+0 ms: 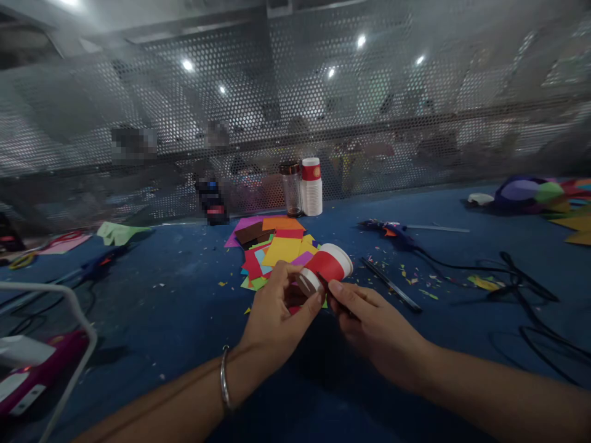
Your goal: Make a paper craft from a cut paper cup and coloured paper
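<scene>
A paper cup (330, 264), white with a red band, lies tilted on its side in the air, its rim facing up and right. My left hand (281, 304) grips it near the base, thumb below and fingers behind. On the cup's lower side, a brown patch shows by the left thumb. My right hand (369, 314) is closed beside the cup, its thumb against or very near the red band. A thin dark tip shows between that thumb and the cup; what the right fingers hold is mostly hidden. Behind the cup lies a pile of coloured paper (279, 249).
A stack of paper cups (312, 191) and a clear jar (292, 194) stand at the back against a perforated metal screen. On the right are a glue gun (397, 234), its looping cable and a dark pen-like stick (392, 286). A magenta power strip (41, 375) lies left.
</scene>
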`<action>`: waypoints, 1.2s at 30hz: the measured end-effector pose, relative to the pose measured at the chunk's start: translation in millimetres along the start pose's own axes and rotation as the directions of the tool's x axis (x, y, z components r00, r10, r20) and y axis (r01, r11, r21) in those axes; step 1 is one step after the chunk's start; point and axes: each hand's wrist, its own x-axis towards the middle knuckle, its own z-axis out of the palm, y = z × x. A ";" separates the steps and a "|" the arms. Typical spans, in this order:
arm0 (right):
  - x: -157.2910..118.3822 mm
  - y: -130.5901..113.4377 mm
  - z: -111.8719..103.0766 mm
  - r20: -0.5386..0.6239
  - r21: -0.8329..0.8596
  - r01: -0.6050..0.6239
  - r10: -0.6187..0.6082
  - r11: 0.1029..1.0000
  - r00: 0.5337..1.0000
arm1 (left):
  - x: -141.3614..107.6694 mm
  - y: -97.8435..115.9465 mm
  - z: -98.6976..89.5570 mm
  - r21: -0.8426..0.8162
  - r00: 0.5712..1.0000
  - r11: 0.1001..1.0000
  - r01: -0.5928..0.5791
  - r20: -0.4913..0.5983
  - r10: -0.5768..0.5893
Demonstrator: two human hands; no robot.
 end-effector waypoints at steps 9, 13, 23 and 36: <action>-1.5 -2.0 -1.4 0.015 -0.023 0.048 -0.047 0.999 0.999 | -0.9 0.5 5.4 -0.055 0.998 0.998 0.019 -0.054 -0.022; -1.5 -1.0 -2.3 0.025 -0.048 0.064 -0.063 0.997 0.998 | -1.1 -0.4 5.5 -0.061 0.998 0.998 0.026 -0.050 -0.029; -1.0 -3.3 -1.2 0.049 -0.111 0.117 -0.113 0.987 0.992 | 3.4 1.1 4.4 -0.400 0.960 0.893 0.205 -0.094 -0.262; -0.8 0.2 -3.9 0.061 -0.182 0.122 -0.112 0.976 0.992 | 6.4 4.8 4.5 -0.553 0.939 0.777 0.300 0.030 -0.341</action>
